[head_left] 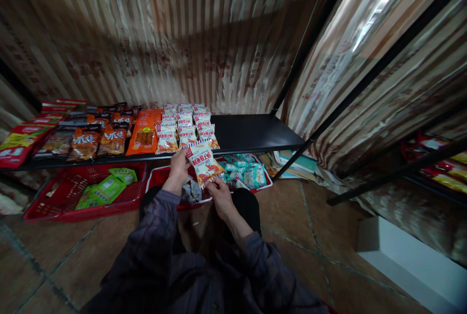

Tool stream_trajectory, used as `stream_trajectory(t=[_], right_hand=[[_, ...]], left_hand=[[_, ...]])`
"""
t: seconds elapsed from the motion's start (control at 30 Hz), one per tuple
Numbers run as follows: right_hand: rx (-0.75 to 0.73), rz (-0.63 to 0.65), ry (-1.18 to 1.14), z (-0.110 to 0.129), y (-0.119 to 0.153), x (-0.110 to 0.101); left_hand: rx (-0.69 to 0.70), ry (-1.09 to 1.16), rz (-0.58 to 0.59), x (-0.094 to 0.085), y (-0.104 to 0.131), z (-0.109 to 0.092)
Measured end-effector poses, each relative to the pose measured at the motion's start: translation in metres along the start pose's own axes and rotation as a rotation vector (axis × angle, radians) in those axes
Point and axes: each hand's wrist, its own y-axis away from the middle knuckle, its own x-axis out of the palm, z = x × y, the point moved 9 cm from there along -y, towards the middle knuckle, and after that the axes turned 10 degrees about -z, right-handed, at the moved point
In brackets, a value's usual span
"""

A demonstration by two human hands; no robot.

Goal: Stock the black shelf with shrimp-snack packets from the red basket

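A white and orange snack bag is held between my two hands, just in front of the shelf's front edge. My left hand grips its left side, and my right hand pinches its lower right corner. Behind it, rows of matching snack bags stand on the black shelf. To their left lie an orange packet and dark snack bags. Under the shelf, a red basket holds teal packets and greyish ones partly hidden by my arms.
A second red basket with green packets sits at the lower left. Black shelf posts stand on the right, beside stacked papers. A white box lies on the tiled floor. Red bags fill the shelf's left end.
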Motion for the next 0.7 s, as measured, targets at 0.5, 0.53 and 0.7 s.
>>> stream_trajectory(t=[0.5, 0.53, 0.7], right_hand=[[-0.061, 0.08, 0.097, 0.006, 0.002, -0.014], [-0.052, 0.095, 0.069, 0.007, 0.003, -0.013], [-0.084, -0.014, -0.128, 0.019, -0.002, -0.026]], left_hand=[[0.285, -0.621, 0.487, 0.048, 0.009, -0.033], [0.306, -0.615, 0.469, 0.046, 0.007, -0.033], [0.353, -0.578, 0.426, 0.041, 0.003, -0.032]])
